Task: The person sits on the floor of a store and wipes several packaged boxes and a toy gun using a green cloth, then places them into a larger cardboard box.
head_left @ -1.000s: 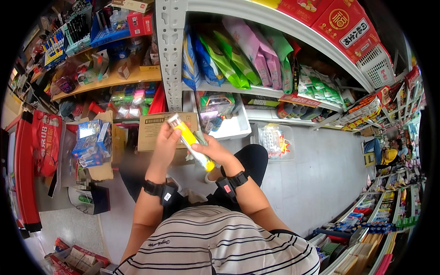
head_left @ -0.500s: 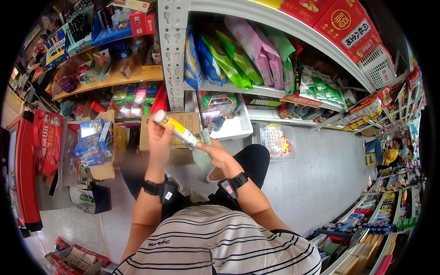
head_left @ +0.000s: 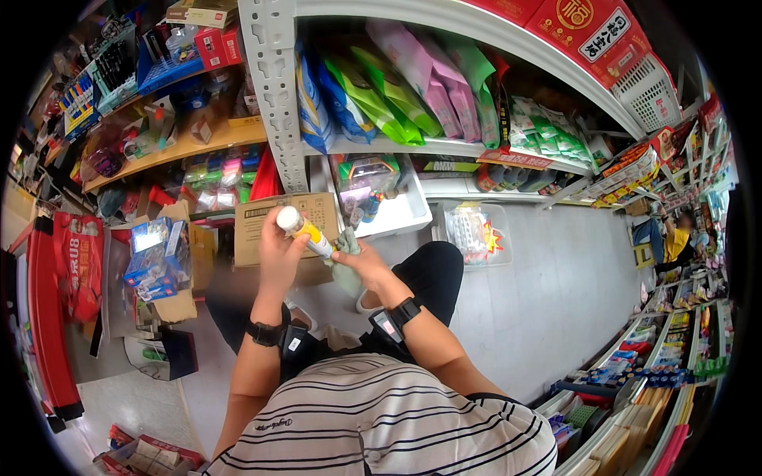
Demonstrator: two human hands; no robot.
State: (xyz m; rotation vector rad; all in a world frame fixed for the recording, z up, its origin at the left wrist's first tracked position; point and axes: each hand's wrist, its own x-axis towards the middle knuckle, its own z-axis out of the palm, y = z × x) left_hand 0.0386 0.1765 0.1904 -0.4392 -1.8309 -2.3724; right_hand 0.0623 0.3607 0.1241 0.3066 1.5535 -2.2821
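A slim white and yellow cylindrical can with a pale round cap is held at a slant in front of me, its cap end up and to the left. My left hand is closed round it near the cap. At the lower end my right hand presses a grey-green cloth against the can; the cloth hangs down below the fingers. Just behind the can stands a brown cardboard box. Whether the can is a spray can or another tube, I cannot tell.
A white bin with packaged toys sits beyond my right knee, and a clear tub of packets is beside it. Shelves with bright bags rise ahead. Blue toy boxes are on the left. A person is far right.
The can has tipped so that its cap faces more toward me, and it looks shorter. My right hand with the cloth has shifted slightly left. The view has turned a little.
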